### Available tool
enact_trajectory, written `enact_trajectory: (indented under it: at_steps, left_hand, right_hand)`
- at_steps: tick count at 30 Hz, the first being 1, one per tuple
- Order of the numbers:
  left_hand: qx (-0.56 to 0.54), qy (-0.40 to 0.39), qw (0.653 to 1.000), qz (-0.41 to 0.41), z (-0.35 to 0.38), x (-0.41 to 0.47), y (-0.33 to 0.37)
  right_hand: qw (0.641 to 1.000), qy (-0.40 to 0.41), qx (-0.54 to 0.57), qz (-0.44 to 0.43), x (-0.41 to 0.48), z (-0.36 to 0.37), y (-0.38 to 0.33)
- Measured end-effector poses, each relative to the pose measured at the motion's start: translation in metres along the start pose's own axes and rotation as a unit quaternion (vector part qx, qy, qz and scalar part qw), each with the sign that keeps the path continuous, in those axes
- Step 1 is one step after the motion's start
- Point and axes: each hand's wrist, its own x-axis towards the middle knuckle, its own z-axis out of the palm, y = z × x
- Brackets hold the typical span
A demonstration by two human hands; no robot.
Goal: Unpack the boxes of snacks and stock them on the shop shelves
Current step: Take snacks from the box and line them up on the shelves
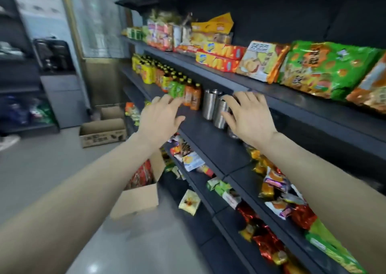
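Both hands up at the middle shelf (208, 142), neither holding anything. Left hand (160, 119) had its fingers (167, 101) spread apart, just beside the row of bottles (193, 98). Right hand (249, 118) was also spread, over the steel cups (208, 105); I could not tell whether it touched them.

Task stock sat low: an open cardboard box (135, 200) on the floor (41, 169) under the left forearm, with red snack packets (142, 175) showing inside. A second box (102, 135) stood further back by the shelf end.

Handling, judged: the packets looked light, soft and air-filled, with slick crinkly film and crushable contents. Best pinched at a sealed edge or cupped flat with several at once, not squeezed. The box looked light but floppy at the flaps, so lift it from the base.

Room: a bare dark patch of the middle shelf lay between and below the hands, right of the cups. The upper shelf (261, 86) edge hung close above the right fingers, so clearance was low and packets probably had to go in flat. The upper shelf was already lined with bags, including a green bag (325, 69). Lower shelves held loose packets (277, 187) near the front lip, easy to knock off.
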Motion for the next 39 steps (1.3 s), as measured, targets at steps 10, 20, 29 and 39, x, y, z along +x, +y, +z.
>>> enact_trajectory:
  at_steps: [10, 20, 29, 39]
  left_hand:
    - [0.073, -0.078, 0.985, -0.139, 0.09, 0.016, -0.197]
    - [0.086, -0.156, 0.962, -0.206, 0.201, 0.064, -0.336]
    - [0.04, -0.242, 0.952, -0.183, 0.342, 0.102, -0.461]
    - [-0.021, -0.372, 0.92, -0.124, 0.517, 0.113, -0.591]
  right_hand:
    - [0.985, -0.006, 0.135, -0.108, 0.143, 0.182, -0.15]
    - [0.956, -0.152, 0.211, -0.132, 0.256, 0.342, -0.241]
    - [0.946, -0.221, 0.214, -0.108, 0.316, 0.483, -0.314]
    - [0.92, -0.347, 0.184, 0.008, 0.328, 0.642, -0.382]
